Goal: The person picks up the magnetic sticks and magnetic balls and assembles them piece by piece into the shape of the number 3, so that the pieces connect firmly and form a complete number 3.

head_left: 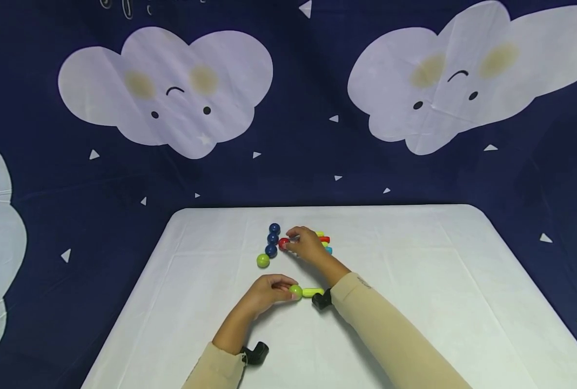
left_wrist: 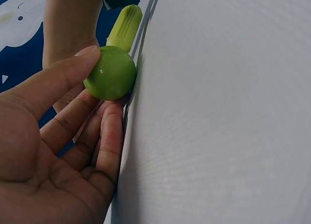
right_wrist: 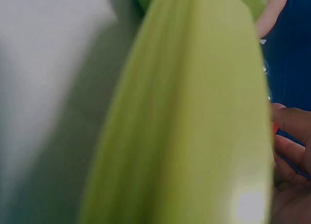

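Observation:
My left hand [head_left: 263, 294] pinches a green ball [head_left: 296, 292] between thumb and fingers, low over the table. A yellow-green ridged stick [head_left: 313, 292] extends from that ball toward the right sleeve; in the left wrist view the ball [left_wrist: 111, 73] and stick [left_wrist: 125, 28] line up end to end. Farther back, my right hand [head_left: 308, 246] pinches a red ball [head_left: 283, 243] with thumb and fingertips, just right of the blue balls. The same stick [right_wrist: 184, 117] fills most of the right wrist view, with the right hand [right_wrist: 294, 156] at its edge.
Three blue balls [head_left: 272, 239] stand in a row left of the red one, and a loose green ball [head_left: 262, 261] sits at their near end. Several coloured sticks [head_left: 324, 239] lie partly hidden behind the right hand. The white table [head_left: 415, 281] meets a dark cloud-patterned cloth [head_left: 298, 183].

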Action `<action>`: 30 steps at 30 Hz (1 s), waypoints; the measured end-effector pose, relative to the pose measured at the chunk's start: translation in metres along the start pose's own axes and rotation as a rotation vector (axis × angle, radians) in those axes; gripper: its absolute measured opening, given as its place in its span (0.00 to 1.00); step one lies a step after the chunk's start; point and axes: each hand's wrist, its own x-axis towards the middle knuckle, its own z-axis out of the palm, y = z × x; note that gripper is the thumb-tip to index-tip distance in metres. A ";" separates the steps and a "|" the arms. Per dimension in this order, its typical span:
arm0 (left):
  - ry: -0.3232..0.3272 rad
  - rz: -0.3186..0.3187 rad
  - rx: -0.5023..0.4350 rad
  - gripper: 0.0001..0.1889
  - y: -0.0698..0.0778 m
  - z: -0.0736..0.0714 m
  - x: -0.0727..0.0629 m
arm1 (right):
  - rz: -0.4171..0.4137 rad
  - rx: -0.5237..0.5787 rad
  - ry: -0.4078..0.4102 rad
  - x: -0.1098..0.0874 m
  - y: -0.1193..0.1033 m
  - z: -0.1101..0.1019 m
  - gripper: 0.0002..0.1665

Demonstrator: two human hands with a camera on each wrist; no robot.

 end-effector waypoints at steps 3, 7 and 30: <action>-0.002 0.002 -0.005 0.17 0.000 0.001 0.000 | 0.011 -0.005 -0.016 0.001 -0.001 0.000 0.18; -0.001 0.000 -0.016 0.18 0.001 0.002 0.000 | 0.040 -0.001 -0.048 0.000 -0.003 0.001 0.15; 0.009 0.007 0.006 0.17 0.000 0.001 -0.001 | -0.019 -0.118 -0.067 -0.040 0.006 -0.017 0.13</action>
